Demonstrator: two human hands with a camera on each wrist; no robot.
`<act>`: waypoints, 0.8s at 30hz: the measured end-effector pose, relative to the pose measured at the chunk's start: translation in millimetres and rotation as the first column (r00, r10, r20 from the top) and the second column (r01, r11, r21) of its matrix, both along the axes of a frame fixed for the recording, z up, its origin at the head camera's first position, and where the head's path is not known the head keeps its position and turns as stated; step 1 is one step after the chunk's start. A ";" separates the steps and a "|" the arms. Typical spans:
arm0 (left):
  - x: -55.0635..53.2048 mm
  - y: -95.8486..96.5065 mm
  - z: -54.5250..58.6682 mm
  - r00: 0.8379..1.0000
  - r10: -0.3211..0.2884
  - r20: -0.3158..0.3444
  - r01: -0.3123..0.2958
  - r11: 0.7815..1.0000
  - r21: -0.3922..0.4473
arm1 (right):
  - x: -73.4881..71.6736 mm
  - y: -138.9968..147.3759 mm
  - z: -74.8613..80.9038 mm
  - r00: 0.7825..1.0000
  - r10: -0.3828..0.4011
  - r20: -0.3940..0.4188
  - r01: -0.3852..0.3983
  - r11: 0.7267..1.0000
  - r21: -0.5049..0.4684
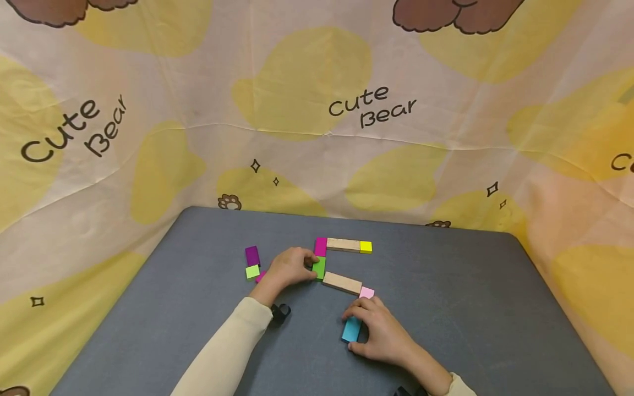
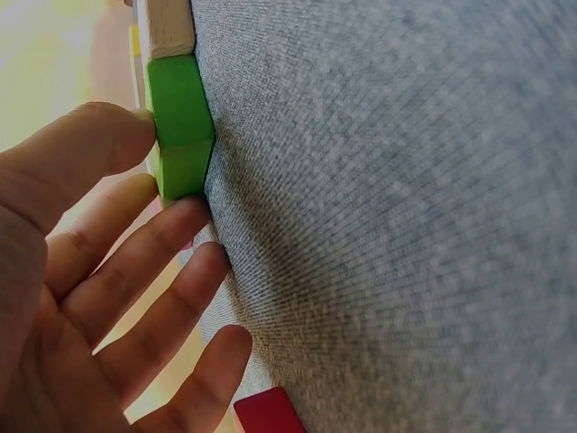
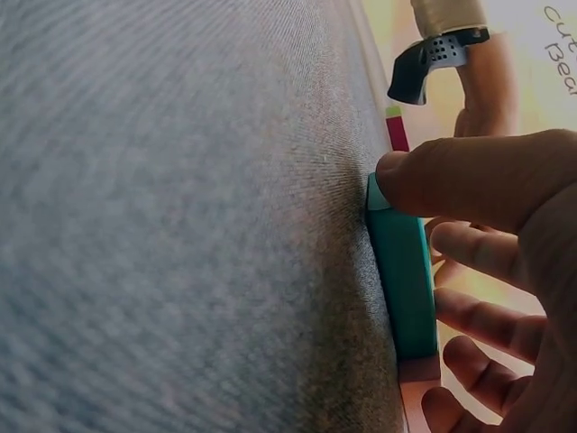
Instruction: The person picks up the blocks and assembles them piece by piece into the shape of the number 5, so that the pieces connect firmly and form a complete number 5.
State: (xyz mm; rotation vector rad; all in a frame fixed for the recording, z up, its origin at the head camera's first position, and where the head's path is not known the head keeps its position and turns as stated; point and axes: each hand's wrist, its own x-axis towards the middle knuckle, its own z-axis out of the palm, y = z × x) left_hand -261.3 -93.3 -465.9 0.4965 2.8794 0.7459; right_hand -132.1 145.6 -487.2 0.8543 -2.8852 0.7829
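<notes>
My left hand (image 1: 287, 267) pinches a green block (image 1: 319, 268) with thumb and fingertips; the left wrist view shows that block (image 2: 180, 108) low on the table, touching the end of a plain wooden block (image 2: 169, 27). Beyond it lies a magenta block (image 1: 321, 247), then a second wooden block (image 1: 343, 245) and a yellow cube (image 1: 365, 247). On the near side, the plain block (image 1: 342, 282) slants toward a pink block (image 1: 367, 292). My right hand (image 1: 383, 333) holds a blue block (image 1: 351, 331) by its ends, thumb at the near one; its far end meets the pink block (image 3: 419, 401).
Left of the row are a purple block (image 1: 252, 256), a light green cube (image 1: 252, 272) and a magenta block (image 1: 260, 276) partly hidden by my left wrist. A printed cloth (image 1: 297, 181) hangs behind and beside the grey table (image 1: 446, 286).
</notes>
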 end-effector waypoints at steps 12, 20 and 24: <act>0.0 0.6 1.9 1.000 0.018 0.014 -0.018 1.000 -0.008 | -2.5 4.9 4.6 0.994 -0.102 -0.039 0.104 0.993 0.053; 2.5 5.5 8.8 1.000 -0.012 -0.015 0.011 0.997 -0.073 | -3.8 4.9 4.0 0.995 -0.096 -0.016 0.097 0.991 0.088; 4.0 5.5 11.6 0.998 -0.031 -0.051 0.028 0.997 -0.069 | -4.1 5.2 4.0 0.995 -0.097 -0.004 0.097 0.992 0.082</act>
